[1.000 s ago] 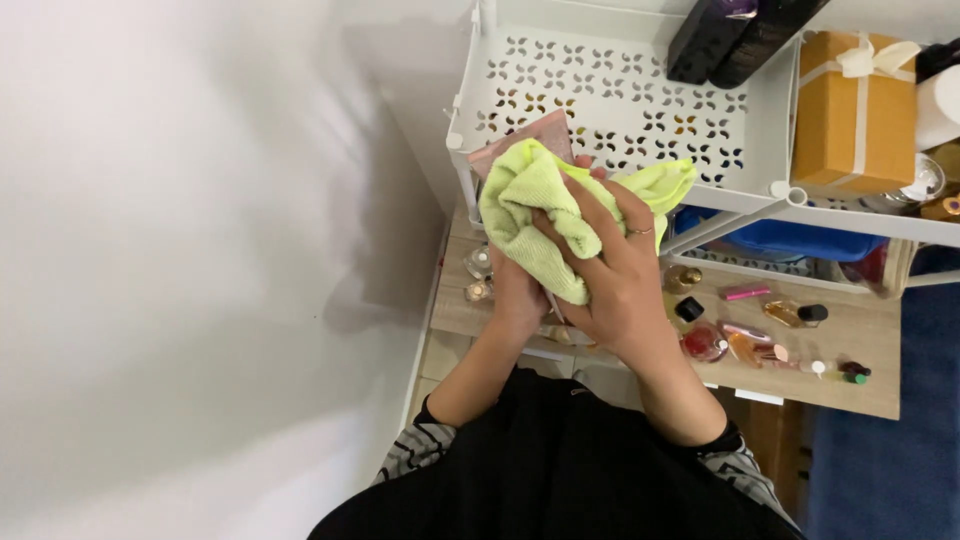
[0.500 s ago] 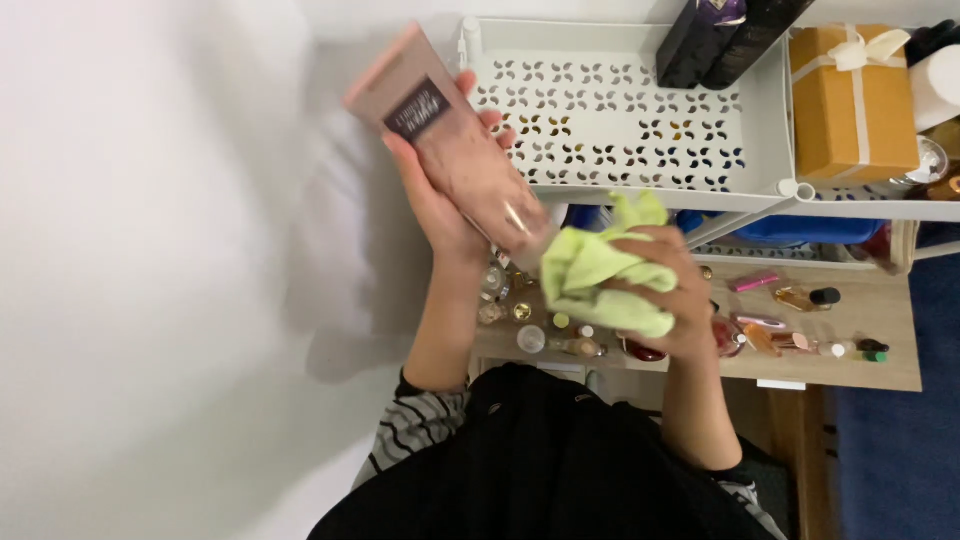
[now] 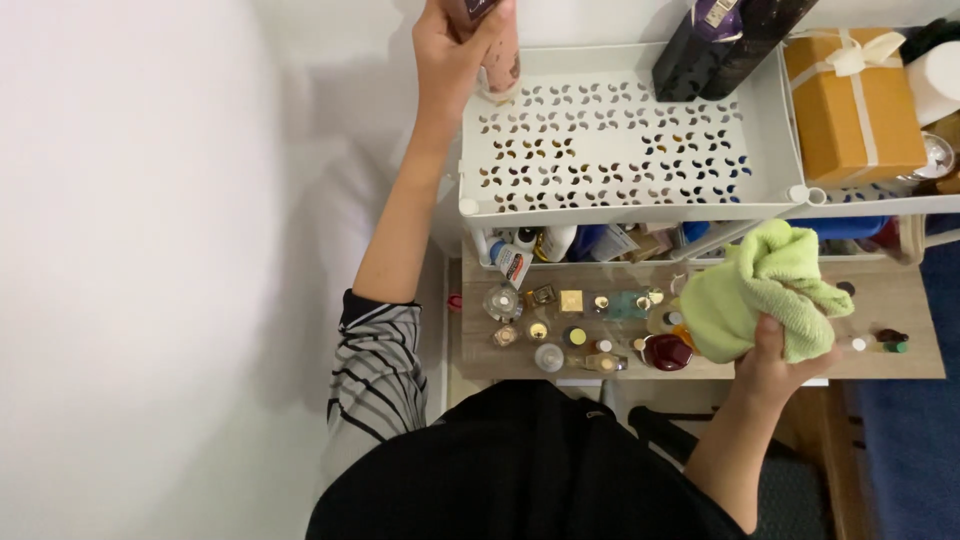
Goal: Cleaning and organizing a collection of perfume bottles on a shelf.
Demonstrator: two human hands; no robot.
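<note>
1. Fingers of the left hand (image 3: pixel 458 45) are wrapped tight around a pinkish tube (image 3: pixel 497 60), held at 12 o'clock at the top edge of the view; its upper end is cut off by the frame.
2. Fingers of the right hand (image 3: pixel 775 360) are closed on a bunched light-green cloth (image 3: pixel 765 290), at about 3 o'clock, the thumb pressed against its lower edge.
3. The tube's lower end hangs over the far left corner of a white perforated tray (image 3: pixel 620 205); whether it touches the tray floor I cannot tell.
4. At 1 o'clock on the tray stand two dark bottles (image 3: pixel 725 45), and to their right, toward 2 o'clock, an orange gift box (image 3: pixel 850 100) with a pale ribbon.
5. Below the tray, near the centre, a wooden shelf (image 3: pixel 900 300) carries many small bottles (image 3: pixel 570 325), just left of the cloth.
6. The striped sleeve (image 3: pixel 375 370) sits at 8 o'clock.
</note>
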